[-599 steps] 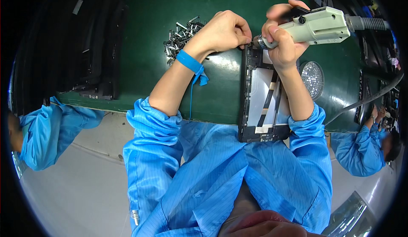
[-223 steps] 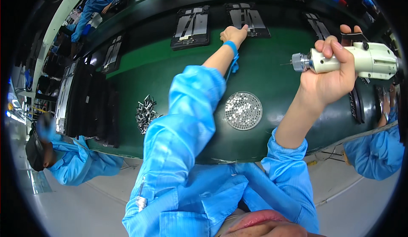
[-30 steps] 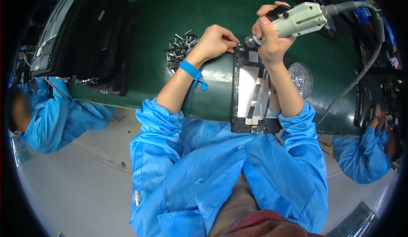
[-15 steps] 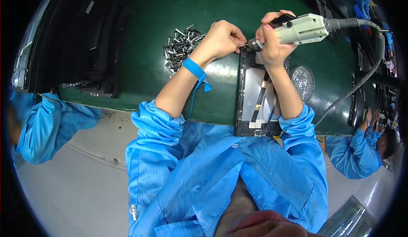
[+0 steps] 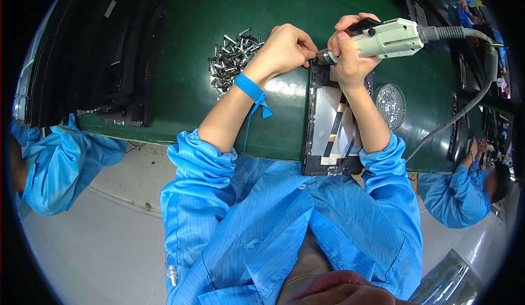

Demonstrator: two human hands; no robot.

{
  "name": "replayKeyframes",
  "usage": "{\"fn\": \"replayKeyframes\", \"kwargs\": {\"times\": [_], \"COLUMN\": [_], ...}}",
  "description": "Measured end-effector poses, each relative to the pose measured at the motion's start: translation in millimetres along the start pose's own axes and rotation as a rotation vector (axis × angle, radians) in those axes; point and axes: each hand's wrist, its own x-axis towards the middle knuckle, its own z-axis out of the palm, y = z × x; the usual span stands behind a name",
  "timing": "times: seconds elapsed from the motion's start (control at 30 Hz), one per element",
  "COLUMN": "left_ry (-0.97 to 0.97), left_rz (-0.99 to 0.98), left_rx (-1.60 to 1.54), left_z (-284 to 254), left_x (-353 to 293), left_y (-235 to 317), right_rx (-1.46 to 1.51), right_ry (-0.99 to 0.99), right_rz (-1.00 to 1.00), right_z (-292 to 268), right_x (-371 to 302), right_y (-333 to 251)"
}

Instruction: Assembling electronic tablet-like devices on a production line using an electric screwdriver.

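Note:
My right hand [image 5: 353, 53] is wrapped round a pale electric screwdriver [image 5: 396, 38], held nearly level with its tip toward the left. At that tip, my left hand [image 5: 290, 48] is closed in a pinch; whatever sits between its fingertips is too small to make out. Below both hands lies an open black device housing [image 5: 313, 135] with a silver plate [image 5: 326, 113] and dark strips inside. Its far left corner is under the screwdriver's tip. A blue band with a cord circles my left wrist. Left of that hand is a heap of small black and silver hinge-like parts [image 5: 227, 64].
A round clear dish [image 5: 390, 107] of small shiny pieces stands right of my right forearm. The screwdriver's grey cable [image 5: 465, 111] loops down the right side. Dark panels [image 5: 98, 53] stand stacked at the left of the green table [image 5: 191, 9]. People in blue sit on both sides.
My hands and the screwdriver have hardly moved, staying together at the housing's far left corner. The person at the left has shifted a little.

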Motion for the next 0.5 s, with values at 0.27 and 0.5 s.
{"fn": "replayKeyframes", "kwargs": {"times": [0.27,0.5], "left_ry": [-0.008,-0.001], "left_rz": [0.027,0.029], "left_rx": [0.007,0.037], "left_z": [-1,-3], "left_x": [1,1], "left_y": [-3,1], "right_rx": [-0.046,-0.101], "right_ry": [-0.029,-0.001], "right_rz": [-0.026,-0.019], "right_z": [5,10], "right_x": [-2,-1], "right_y": [-1,3]}}
